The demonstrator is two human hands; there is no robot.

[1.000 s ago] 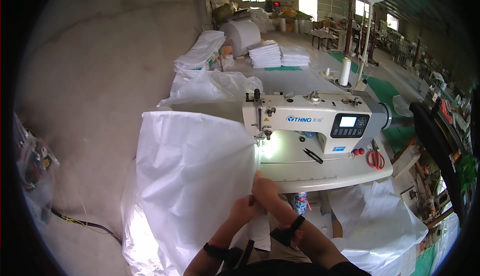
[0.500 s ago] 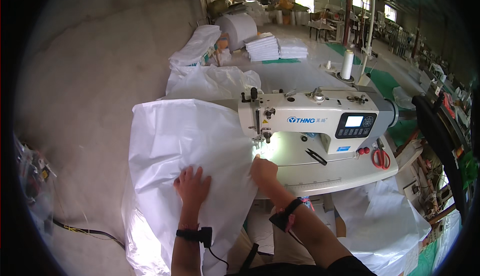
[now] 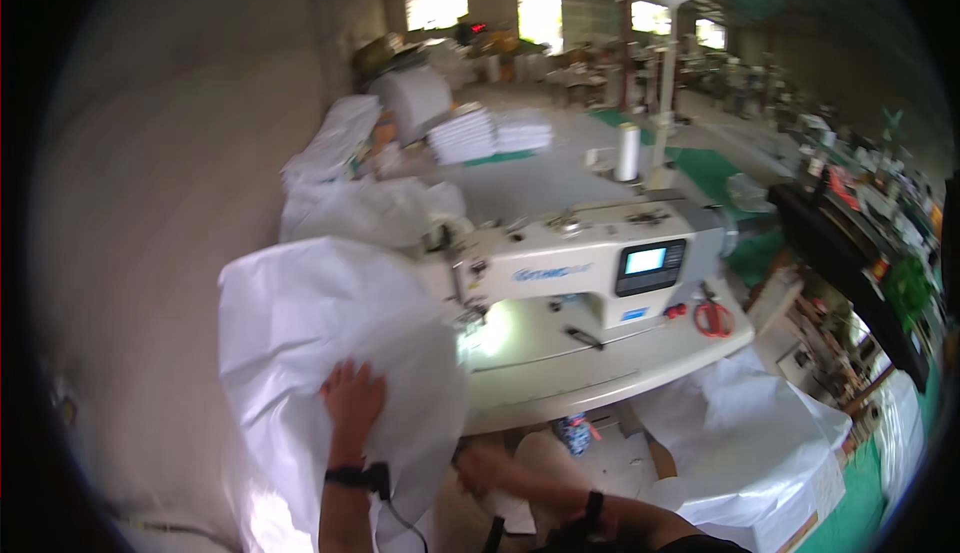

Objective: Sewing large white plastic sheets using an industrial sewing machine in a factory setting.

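A large white plastic-looking sheet or bag (image 3: 300, 303) drapes over the left end of the sewing machine's bed and hangs down toward me. On it rests my left hand (image 3: 352, 400), palm down with its fingers a little apart. My right hand (image 3: 487, 470) is low in front of my body, below the bed's front edge and beside the sheet's right border. Motion smears its fingers, so a hold on the sheet cannot be made out. The white sewing machine (image 3: 560, 263) has its lamp lit over the needle area, which touches the sheet's right side.
On the machine bed lie black thread snips (image 3: 583, 338) and red-handled scissors (image 3: 713, 319). A white thread cone (image 3: 627, 153) stands behind. More white sheeting (image 3: 740, 443) hangs at the lower right. Folded white stacks (image 3: 463, 137) and a big white roll (image 3: 417, 103) are farther back.
My right hand has left the needle area and dropped toward my lap. The view has shifted, moving the machine left and down in the picture. My left hand stays on the sheet.
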